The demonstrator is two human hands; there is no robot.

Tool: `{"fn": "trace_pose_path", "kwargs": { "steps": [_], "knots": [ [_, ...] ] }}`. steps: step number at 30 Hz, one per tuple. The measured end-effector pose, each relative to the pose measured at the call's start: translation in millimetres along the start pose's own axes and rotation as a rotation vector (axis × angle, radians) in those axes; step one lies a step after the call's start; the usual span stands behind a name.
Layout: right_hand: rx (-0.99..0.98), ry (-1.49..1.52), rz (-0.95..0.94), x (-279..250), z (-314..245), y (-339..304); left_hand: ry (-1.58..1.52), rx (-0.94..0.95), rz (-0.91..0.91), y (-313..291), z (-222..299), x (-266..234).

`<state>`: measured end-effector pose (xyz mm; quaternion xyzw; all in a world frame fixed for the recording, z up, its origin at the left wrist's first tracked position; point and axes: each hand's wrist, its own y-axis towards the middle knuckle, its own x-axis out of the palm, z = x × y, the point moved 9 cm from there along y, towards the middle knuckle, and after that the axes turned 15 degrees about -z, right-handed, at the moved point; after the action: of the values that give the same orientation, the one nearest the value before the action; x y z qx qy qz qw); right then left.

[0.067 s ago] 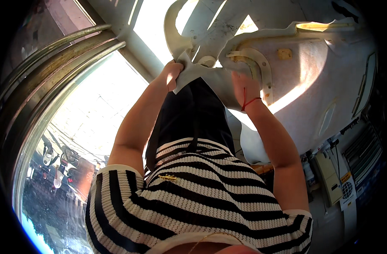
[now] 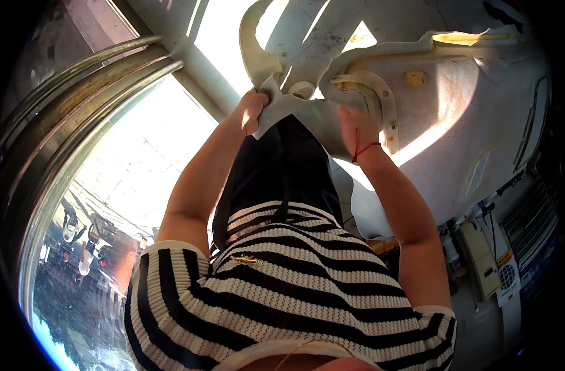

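Observation:
A limp grey piece of sheet material (image 2: 277,110), looking like fabric or soft leather, stretches between my hands at the front of my dark trousers. My left hand (image 2: 254,110) is closed on its left end, where a pointed corner sticks out. On the other side my right hand (image 2: 358,123), with a red string around the wrist, is closed on the sheet; its fingertips are partly hidden. Close to that hand lies a large pale panel (image 2: 443,105) with a curved, holed strip (image 2: 389,105) on it. I cannot tell whether the sheet is joined to the panel.
A curved grey offcut (image 2: 251,46) lies beyond my left hand on the sunlit floor (image 2: 224,46), near a roll of tape (image 2: 303,90). Metal rails (image 2: 78,74) and a glass pane (image 2: 103,167) stand at the left. A beige box (image 2: 480,260) is at the lower right.

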<state>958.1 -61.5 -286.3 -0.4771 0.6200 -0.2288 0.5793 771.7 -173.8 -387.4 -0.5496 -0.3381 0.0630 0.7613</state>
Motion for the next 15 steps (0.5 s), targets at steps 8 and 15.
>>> {"fn": "trace_pose_path", "kwargs": {
  "steps": [8,15],
  "knots": [
    [-0.262,-0.030,0.201,6.8,20.3,-6.2,0.053,-0.040,-0.214,-38.6,15.0,40.2],
    [-0.150,-0.458,0.100,-16.2,5.2,-10.6,0.889,-0.239,-0.332,-34.5,-0.4,32.6]
  ]
}}
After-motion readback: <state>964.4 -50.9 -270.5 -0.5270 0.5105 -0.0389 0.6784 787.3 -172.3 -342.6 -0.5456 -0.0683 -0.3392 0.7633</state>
